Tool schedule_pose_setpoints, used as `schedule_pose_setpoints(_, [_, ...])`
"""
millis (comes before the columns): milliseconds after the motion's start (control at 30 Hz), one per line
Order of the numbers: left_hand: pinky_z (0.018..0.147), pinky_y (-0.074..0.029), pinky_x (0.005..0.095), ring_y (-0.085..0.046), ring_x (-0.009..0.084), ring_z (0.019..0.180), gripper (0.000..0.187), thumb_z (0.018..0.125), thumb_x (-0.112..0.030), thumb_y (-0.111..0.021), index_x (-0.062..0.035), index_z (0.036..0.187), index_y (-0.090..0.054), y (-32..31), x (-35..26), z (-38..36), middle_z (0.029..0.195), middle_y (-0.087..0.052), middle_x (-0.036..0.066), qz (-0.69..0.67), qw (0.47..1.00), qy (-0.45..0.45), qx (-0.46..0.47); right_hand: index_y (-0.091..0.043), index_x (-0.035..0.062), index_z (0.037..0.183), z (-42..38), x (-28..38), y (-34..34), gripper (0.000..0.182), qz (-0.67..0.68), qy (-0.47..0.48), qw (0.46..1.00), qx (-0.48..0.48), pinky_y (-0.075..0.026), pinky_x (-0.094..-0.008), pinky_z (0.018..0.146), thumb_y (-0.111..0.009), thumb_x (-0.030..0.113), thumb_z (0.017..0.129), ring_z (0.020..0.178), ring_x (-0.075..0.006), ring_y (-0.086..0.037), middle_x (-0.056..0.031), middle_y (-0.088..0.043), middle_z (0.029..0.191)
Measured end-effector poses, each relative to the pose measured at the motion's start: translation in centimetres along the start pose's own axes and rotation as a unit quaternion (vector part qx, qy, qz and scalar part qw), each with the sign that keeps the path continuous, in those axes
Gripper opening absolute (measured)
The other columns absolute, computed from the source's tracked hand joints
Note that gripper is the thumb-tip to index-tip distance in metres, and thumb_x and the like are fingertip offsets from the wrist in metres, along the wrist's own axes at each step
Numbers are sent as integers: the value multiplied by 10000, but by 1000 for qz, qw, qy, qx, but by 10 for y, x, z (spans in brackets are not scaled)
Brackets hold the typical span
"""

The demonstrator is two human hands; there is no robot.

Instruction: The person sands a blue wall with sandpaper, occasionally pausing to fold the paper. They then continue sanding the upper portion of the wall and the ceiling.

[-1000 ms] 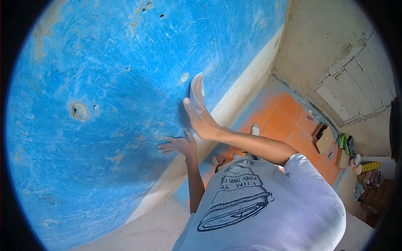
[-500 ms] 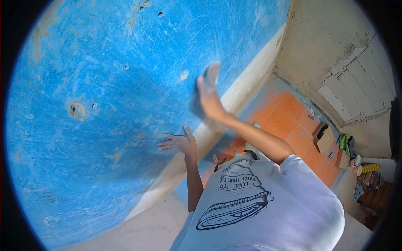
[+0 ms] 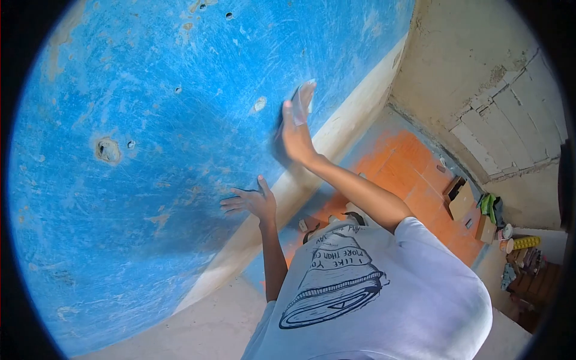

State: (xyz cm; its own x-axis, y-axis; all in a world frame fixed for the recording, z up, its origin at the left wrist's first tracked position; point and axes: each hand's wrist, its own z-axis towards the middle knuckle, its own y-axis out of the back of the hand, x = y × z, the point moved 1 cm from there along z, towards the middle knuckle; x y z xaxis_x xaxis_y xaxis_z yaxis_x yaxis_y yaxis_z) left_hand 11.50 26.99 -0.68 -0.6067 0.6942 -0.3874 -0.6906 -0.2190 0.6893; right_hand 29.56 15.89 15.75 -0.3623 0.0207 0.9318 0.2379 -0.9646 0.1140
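Right hand [image 3: 295, 129] has slid up the blue wall [image 3: 150, 150] since a second ago, its grip pressing a small pale sheet [image 3: 302, 99], probably sandpaper, flat against the paint. Left hand [image 3: 251, 203] is spread open, empty, bracing lower down. Sheet could slip out if pressure eases.

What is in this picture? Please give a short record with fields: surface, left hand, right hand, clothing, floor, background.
surface: blue wall, worn paint, small holes
left hand: left hand flat on the wall, fingers spread
right hand: right hand presses a small pale sheet against the wall, higher up
clothing: white shirt with dark print
floor: orange floor
background: boxes and clutter near the far wall
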Motion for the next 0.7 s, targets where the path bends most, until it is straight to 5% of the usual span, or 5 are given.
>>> schedule_pose_setpoints(133, [924,150,842,294,683,1329,1163,909,-674,-550,-110,1557,234,-4,-2,4,1442,313,488,14,1000,1,-18,86,-43,1561,-45,25,6,775,-28,51,979,196,21,-540,1221,-184,502,1082,1498,-445,159,-318,209,1595])
schedule_pose_setpoints(267, [924,141,845,286,687,1331,1152,912,-668,-550,-110,1563,219,2,-3,2,1439,308,495,-7,1000,-1,-9,112,-50,1555,1,-18,-1,842,40,-16,999,5,8,-612,1192,-197,556,1059,1484,-476,182,-316,208,1598])
schedule_pose_setpoints(400, [923,140,846,283,688,1331,1151,912,-664,-553,-106,1563,216,-2,-3,3,1434,307,501,-2,1000,-4,-12,123,-56,1548,-50,35,2,786,-3,19,978,206,21,-546,1218,-195,493,1084,1493,-448,178,-318,223,1592])
schedule_pose_setpoints(567, [929,139,844,277,691,1332,1152,912,-663,-553,-101,1562,213,5,-2,3,1433,303,504,-5,999,-38,-18,135,-82,1532,6,-1,-3,820,23,-5,1000,-17,29,-513,1224,-211,508,1081,1491,-442,187,-334,235,1579])
schedule_pose_setpoints(700, [932,139,844,274,692,1332,1155,908,-660,-562,-100,1563,208,0,-8,5,1441,304,495,-10,1000,-11,-12,122,-91,1531,-39,16,-6,773,-6,93,987,131,57,-499,1225,-221,445,1093,1489,-438,192,-329,235,1579])
